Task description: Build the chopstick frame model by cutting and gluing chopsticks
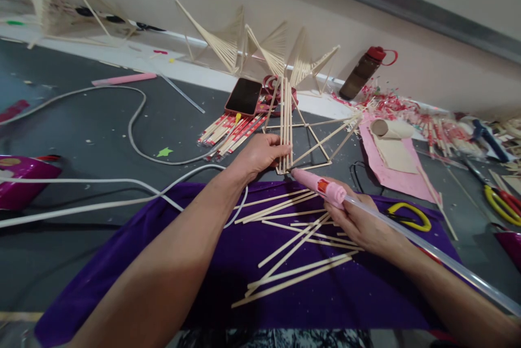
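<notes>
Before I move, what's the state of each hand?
Left hand: closed, holding wooden sticks.
Right hand: closed, holding the pink glue gun.

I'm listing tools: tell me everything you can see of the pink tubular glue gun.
The pink tubular glue gun has a dark tip and an orange patch; a long clear rod, apparently plastic, extends from near its rear. It slants in the bare right hand, tip at the near end of the pale wooden stick frame, contact there unclear.
</notes>
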Demonstrator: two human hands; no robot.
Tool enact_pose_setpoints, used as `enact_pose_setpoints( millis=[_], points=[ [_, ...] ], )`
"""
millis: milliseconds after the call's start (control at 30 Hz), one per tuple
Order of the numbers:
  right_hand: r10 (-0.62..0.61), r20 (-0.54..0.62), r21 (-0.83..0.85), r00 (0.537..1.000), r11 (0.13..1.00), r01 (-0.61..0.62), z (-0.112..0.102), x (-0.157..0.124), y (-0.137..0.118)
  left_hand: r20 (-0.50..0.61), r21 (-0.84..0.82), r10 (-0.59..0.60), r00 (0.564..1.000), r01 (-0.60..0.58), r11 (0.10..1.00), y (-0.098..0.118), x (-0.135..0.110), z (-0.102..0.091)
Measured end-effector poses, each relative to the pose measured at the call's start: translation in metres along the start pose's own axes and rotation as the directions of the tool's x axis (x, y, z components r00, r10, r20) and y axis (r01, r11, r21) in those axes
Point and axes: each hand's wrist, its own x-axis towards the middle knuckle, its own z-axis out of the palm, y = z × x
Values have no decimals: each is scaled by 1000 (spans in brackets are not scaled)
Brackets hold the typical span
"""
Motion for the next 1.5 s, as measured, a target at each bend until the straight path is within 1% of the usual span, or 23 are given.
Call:
enact_pose_setpoints(
  millis=[133,267,333,533,733,900,1067,1233,1400,1500],
  points=[
    [26,-26,15,999,1000,-25,3,-2,3,8,-12,-5,1000,5,1000,-2,1,0],
    [39,-89,14,995,999,-38,8,-6,9,15,-16,4,1000,-4,1000,-2,1,0],
    [37,-103,25,994,999,-34,9,-6,10,16,-12,7,1000,-7,1000,-2,1,0],
    [27,-36,57,999,998,-25,6,-2,8,15,-13,6,1000,-6,1000,-3,3,0],
    [24,-67,18,997,1000,-22,6,-3,8,28,-33,-5,1000,5,999,-5,4,-1],
    [37,-33,26,999,999,-36,6,-3,7,26,-20,10,1000,-10,1000,-4,3,0],
    [46,-57,7,997,999,-46,6,-2,4,26,1,27,999,-27,1000,-4,3,-1],
    [44,-32,-13,999,999,-45,2,-2,-1,37,15,46,998,-46,999,-6,4,-2],
    [36,-31,34,999,999,-35,3,-2,2,28,-5,22,999,-22,1000,-6,5,-1],
    [49,-26,35,998,998,-48,3,-2,2,35,-3,23,999,-23,1000,-6,4,-1]
  ],
)
